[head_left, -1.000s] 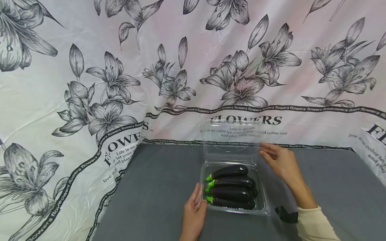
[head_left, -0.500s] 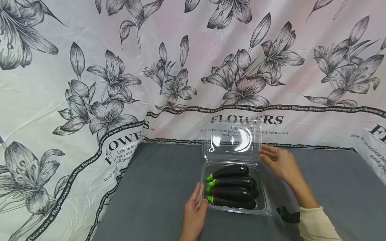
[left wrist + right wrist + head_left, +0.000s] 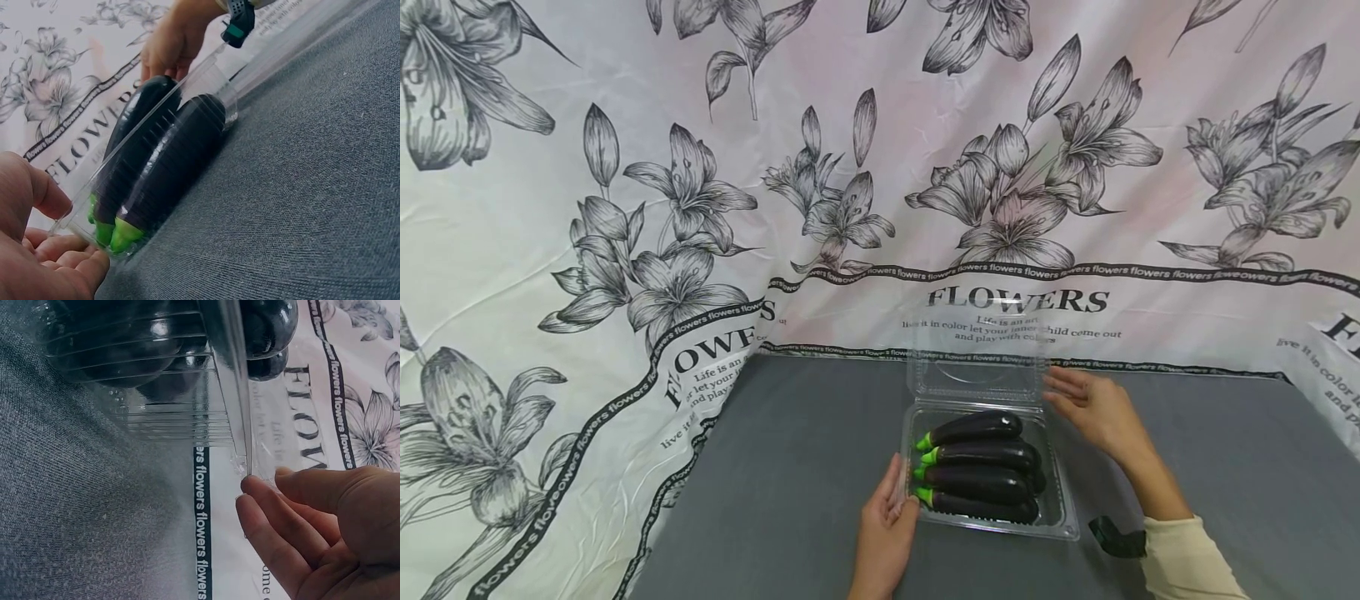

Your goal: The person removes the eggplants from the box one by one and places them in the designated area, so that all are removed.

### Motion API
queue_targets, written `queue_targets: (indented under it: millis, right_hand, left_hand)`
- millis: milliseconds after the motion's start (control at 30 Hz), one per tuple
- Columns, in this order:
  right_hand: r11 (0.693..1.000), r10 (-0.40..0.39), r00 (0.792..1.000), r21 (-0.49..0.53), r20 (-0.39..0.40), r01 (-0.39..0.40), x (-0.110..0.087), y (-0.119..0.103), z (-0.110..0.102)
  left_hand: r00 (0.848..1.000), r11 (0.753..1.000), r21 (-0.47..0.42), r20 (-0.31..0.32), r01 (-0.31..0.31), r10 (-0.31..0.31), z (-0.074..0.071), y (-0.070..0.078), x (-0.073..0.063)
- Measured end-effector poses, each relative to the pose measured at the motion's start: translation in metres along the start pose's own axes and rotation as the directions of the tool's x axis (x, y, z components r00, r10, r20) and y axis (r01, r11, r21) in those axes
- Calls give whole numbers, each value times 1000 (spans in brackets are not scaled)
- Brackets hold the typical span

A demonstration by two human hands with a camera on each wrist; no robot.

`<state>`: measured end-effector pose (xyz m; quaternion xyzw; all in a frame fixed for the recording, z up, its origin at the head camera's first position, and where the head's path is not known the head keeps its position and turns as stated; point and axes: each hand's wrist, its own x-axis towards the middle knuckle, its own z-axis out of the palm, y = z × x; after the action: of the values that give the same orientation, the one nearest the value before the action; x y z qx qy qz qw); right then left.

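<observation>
Several glossy dark eggplants [image 3: 981,482] with green stem ends lie side by side in a clear plastic clamshell container [image 3: 1062,504]. Its hinged lid [image 3: 973,385] stands raised at the back. My left hand [image 3: 886,529] holds the container's left side, thumb at the rim and fingers against the outer wall, as the left wrist view shows with the hand [image 3: 47,250] beside the green stems. At the lid's right edge, near the hinge, is my right hand [image 3: 1097,410]. In the right wrist view its fairly straight fingertips [image 3: 251,509] meet the clear plastic edge, thumb apart from them.
A grey cloth [image 3: 790,467] covers the table under the container. Behind and to the left hangs a white curtain [image 3: 842,312] printed with lilies and lettering. A black strap-like piece [image 3: 1116,537] shows by the right sleeve [image 3: 1187,558].
A bright glare on the raised lid half a second ago is gone. My right hand sits slightly lower along the lid's edge. The left hand keeps its hold, and the eggplants lie as before.
</observation>
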<state>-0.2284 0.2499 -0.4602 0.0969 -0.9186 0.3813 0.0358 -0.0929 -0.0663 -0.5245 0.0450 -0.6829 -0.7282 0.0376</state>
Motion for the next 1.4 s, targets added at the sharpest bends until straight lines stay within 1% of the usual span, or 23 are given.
queue_targets:
  millis: [333,667,933,1233,1400]
  right_hand:
    - [999,-3,1000,-54,16,4,-1,5,2]
    - [999,32,998,-45,46,-30,-6,6,6]
    - [998,5,999,-67,38,-2,-8,6,10]
    - [998,4,999,-65,49,0,-13,5,12]
    - [997,0,999,-75,51,4,-16,6,13]
  left_hand:
    - [1000,1000,-17,14,6,-6,-1,-1,-2]
    - [1000,1000,2,12,1,-1,-1,0,-2]
    - [1000,1000,-5,15,-5,5,-2,-2,-1]
    - [1000,1000,-10,12,-10,10,-2,-2,-3]
    - [1000,1000,-25,22,-7,7,-2,-3,-3]
